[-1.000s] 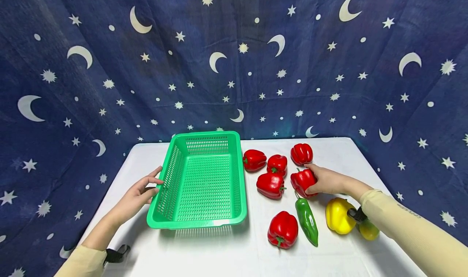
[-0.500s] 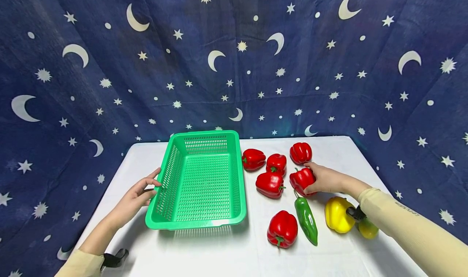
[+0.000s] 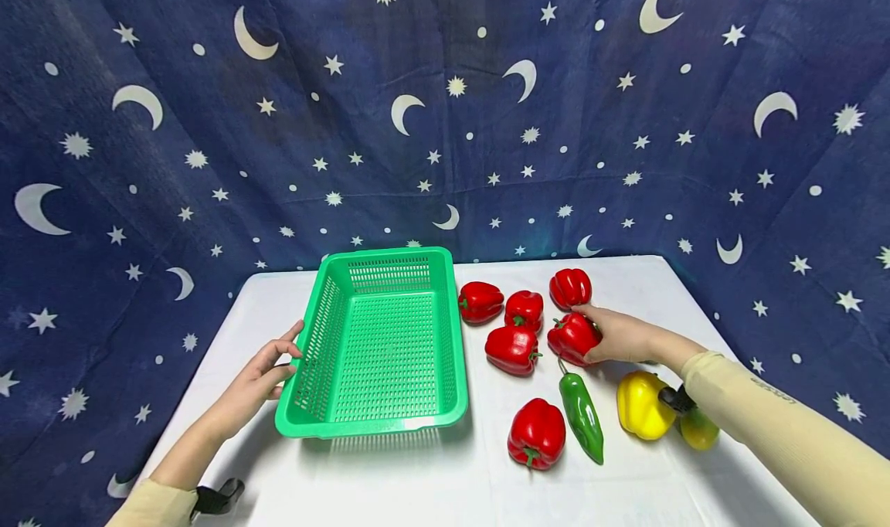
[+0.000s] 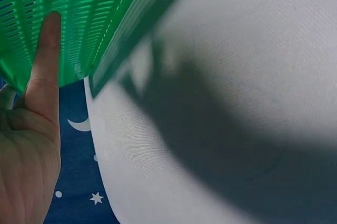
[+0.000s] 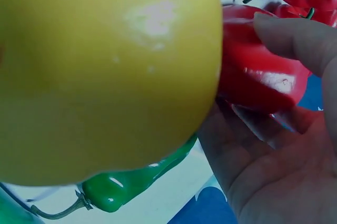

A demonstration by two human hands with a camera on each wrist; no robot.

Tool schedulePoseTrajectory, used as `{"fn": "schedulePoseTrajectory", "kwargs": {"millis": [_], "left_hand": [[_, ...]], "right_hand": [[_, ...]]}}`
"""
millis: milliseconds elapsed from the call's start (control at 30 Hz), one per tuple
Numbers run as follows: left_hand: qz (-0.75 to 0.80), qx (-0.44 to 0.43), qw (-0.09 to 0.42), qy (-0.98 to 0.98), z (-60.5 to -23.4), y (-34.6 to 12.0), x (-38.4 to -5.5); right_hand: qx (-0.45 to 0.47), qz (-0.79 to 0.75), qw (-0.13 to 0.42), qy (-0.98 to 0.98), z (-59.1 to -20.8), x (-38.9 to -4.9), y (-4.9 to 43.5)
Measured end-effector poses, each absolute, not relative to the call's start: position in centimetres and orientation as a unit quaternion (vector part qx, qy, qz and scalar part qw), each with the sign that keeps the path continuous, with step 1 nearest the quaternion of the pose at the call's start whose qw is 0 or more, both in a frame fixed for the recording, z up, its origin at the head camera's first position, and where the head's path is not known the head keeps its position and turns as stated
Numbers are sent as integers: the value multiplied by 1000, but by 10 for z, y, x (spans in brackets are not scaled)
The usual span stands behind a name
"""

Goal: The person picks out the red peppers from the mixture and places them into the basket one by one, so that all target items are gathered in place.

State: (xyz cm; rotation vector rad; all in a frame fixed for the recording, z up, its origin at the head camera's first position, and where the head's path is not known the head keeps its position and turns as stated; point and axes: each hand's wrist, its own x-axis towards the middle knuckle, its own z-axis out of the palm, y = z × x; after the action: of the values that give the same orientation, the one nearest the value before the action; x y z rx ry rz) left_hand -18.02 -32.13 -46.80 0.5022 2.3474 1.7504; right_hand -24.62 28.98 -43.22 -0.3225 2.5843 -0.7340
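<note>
In the head view my right hand (image 3: 622, 336) holds a glossy red bell pepper (image 3: 572, 338) among the other peppers. The right wrist view has the thumb on its near side and the fingers around the opposite side of this red bell pepper (image 5: 263, 69). My left hand (image 3: 260, 372) touches the left rim of a green plastic basket (image 3: 381, 428), fingertips at the edge. A straight finger (image 4: 46, 56) lies against the slotted wall in the left wrist view. The basket's bottom is bare mesh.
Several red bell peppers (image 3: 512, 349) lie right of the basket. Nearby are a long green pepper (image 3: 581, 417), a yellow bell pepper (image 3: 640, 406) and a yellow-green round fruit (image 3: 698, 430). Another green pepper (image 5: 113, 190) is mostly hidden by my right forearm in the head view.
The held red bell pepper has turned slightly, its stem tipping left, and shifted a little toward the back with my right hand. The left hand stays at the basket rim.
</note>
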Motion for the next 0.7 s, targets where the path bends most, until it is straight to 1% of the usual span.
{"fn": "schedulePoseTrajectory", "kwargs": {"millis": [333, 433, 567, 700], "left_hand": [[588, 161, 83, 788, -468, -320, -179], [589, 158, 85, 788, -469, -321, -179], [591, 155, 87, 787, -469, -321, -179], [591, 156, 87, 787, -469, -321, -180]], "right_hand": [[-156, -238, 195, 939, -428, -247, 290], [-136, -250, 195, 939, -427, -248, 289], [-88, -248, 187, 947, -424, -249, 284], [-40, -236, 190, 952, -423, -250, 277]]}}
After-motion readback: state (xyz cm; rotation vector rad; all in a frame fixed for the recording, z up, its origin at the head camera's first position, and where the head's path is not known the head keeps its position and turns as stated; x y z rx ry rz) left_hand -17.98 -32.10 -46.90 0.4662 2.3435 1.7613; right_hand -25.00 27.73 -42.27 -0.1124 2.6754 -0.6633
